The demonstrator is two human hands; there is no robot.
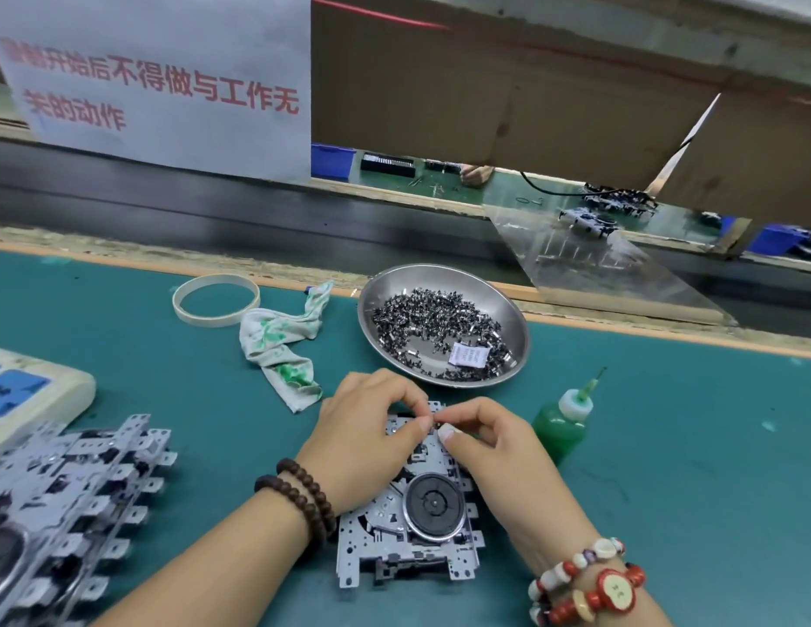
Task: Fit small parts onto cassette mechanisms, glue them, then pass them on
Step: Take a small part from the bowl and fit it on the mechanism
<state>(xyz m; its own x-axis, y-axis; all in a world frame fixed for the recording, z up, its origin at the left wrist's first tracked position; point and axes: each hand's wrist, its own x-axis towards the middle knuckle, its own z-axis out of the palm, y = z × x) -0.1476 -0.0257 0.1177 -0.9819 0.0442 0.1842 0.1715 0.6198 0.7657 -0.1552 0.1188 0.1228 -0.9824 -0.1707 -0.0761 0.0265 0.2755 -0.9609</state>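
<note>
While green mat [666, 468] spans the bench, stack of mechanisms [73, 504] sits at near left, w/ one cassette mechanism [408, 527] flat at centre. Steel dish [444, 282] of small parts [435, 323] behind it, glue bottle [562, 423] just right. Left hand [367, 436] & right hand [489, 450] meet over mechanism's far end, fingertips pinched together; what they grip is too small to tell.

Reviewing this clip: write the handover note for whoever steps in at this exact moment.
Left hand and right hand: fingertips pinched together at the far end of the flat grey metal cassette mechanism on the green mat; a small part seems to be going on, but it is hidden.
Round steel dish of small dark parts lies just beyond.
Green glue bottle stands right of the hands, untouched.
Stack of similar mechanisms sits left.
Left: seat the part, glue it, pass it on.
</note>
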